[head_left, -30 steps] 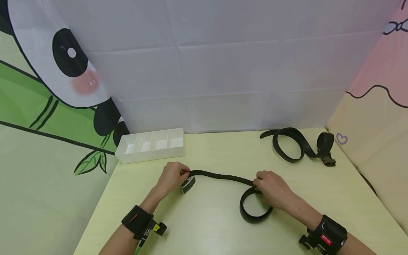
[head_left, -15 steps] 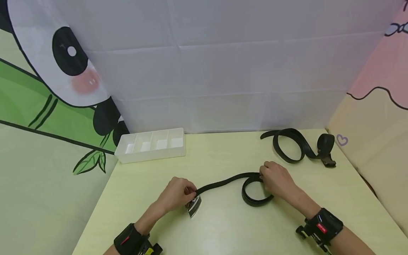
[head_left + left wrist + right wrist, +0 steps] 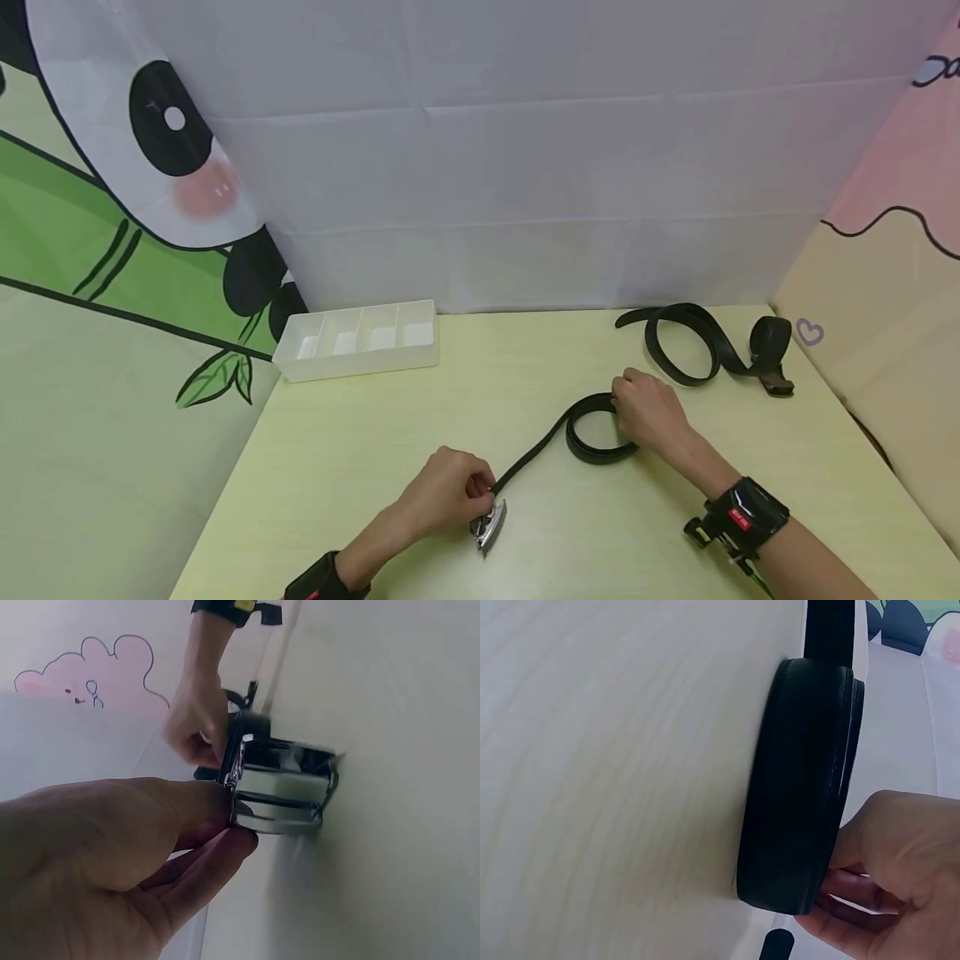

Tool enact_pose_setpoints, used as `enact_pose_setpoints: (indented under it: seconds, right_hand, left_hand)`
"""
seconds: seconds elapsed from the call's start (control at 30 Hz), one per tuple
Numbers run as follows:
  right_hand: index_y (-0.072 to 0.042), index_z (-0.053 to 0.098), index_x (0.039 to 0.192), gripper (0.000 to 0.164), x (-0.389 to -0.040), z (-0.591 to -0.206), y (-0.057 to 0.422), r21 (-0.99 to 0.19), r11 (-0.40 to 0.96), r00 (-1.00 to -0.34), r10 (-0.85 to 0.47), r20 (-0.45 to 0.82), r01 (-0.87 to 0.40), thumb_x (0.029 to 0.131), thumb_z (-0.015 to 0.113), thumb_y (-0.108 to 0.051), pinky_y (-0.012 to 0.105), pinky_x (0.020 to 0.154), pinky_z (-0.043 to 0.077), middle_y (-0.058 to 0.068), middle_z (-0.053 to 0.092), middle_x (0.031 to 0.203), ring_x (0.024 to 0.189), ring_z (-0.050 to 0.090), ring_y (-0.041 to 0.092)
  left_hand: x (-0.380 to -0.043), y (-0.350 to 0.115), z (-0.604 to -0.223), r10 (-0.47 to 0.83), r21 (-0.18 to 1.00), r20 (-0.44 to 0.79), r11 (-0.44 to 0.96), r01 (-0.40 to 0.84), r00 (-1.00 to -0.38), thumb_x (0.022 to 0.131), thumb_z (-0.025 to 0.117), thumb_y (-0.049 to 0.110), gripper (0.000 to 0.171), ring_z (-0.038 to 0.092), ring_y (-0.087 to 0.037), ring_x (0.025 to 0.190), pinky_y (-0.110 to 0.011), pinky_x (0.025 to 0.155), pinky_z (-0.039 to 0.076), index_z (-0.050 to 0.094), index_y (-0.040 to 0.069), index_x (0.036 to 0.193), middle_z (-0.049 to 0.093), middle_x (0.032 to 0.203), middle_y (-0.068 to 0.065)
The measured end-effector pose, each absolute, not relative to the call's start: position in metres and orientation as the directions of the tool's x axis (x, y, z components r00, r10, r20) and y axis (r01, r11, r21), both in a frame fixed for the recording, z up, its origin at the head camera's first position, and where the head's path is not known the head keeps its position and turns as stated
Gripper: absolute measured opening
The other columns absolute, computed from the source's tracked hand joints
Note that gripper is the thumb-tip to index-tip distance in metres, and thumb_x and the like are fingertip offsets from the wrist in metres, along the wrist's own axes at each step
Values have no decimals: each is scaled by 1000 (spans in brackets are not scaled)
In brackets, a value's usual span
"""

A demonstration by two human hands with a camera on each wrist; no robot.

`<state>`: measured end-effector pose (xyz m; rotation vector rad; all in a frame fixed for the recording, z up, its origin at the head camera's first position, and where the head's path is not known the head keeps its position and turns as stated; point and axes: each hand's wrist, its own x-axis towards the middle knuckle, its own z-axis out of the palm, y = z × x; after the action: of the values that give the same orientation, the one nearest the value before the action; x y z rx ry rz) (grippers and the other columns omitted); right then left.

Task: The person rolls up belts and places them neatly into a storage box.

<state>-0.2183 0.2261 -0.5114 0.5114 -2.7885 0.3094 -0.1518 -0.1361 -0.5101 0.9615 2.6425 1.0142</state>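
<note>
A black belt [image 3: 551,432] stretches between the two hands, partly wound into a loose coil. My left hand [image 3: 450,492] pinches its end beside the silver buckle [image 3: 489,527], low at the front of the table. In the left wrist view the shiny buckle [image 3: 285,784] stands out past the thumb and fingertips. Farther back and to the right, my right hand [image 3: 651,412] grips the coil on its right side. The coiled belt [image 3: 799,787] appears on edge in the right wrist view, with fingers and thumb at its rim; the fingertips are partly hidden.
At the back right lies a second black belt [image 3: 720,340], loosely looped, with its dark buckle end [image 3: 776,383] near the table's right edge. A white divided tray [image 3: 360,367] sits at the back left. Printed cloth hangs behind the pale table [image 3: 420,408].
My left hand has brought the buckle end toward the front and right. My right hand has shifted the coil slightly back. The strap between the hands now slants steeply and shows a shorter span.
</note>
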Motion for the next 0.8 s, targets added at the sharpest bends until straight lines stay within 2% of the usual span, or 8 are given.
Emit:
enact_pose_setpoints:
  seconds: [0.23, 0.47, 0.7, 0.8]
  right_hand:
    - [-7, 75, 76, 22, -217, -512, 228, -191, 898, -878, -309, 365, -396, 90, 85, 6, 37, 58, 51, 5, 62, 75, 65, 58, 19]
    - [-9, 76, 77, 23, -217, -511, 229, -215, 883, -869, -319, 378, -418, 88, 88, 7, 37, 61, 55, 4, 70, 78, 68, 63, 15]
    - [-8, 76, 76, 23, -221, -511, 232, -250, 869, -873, -326, 363, -428, 89, 85, 9, 34, 61, 54, 4, 71, 75, 67, 60, 12]
    - [-8, 75, 75, 24, -221, -514, 233, -248, 866, -868, -327, 374, -433, 88, 86, 9, 33, 62, 54, 3, 70, 74, 67, 60, 12]
  left_hand:
    - [-137, -120, -514, 606, 691, 77, 540, 481, -792, 88, 84, -2, 7, 65, 13, 69, -9, 67, 57, 80, 4, 89, 82, 78, -1]
    - [-134, -111, -511, 628, 667, 78, 545, 509, -775, 89, 87, 5, 10, 62, 14, 69, -6, 68, 54, 78, 7, 86, 80, 77, 3]
    - [-163, -102, -499, 673, 645, 62, 537, 544, -737, 102, 83, 18, 25, 48, 11, 57, -11, 58, 45, 79, 14, 78, 73, 67, 7]
    - [-186, -91, -492, 658, 623, 104, 542, 565, -746, 105, 80, 18, 23, 54, 7, 60, -14, 60, 48, 81, 13, 83, 76, 73, 5]
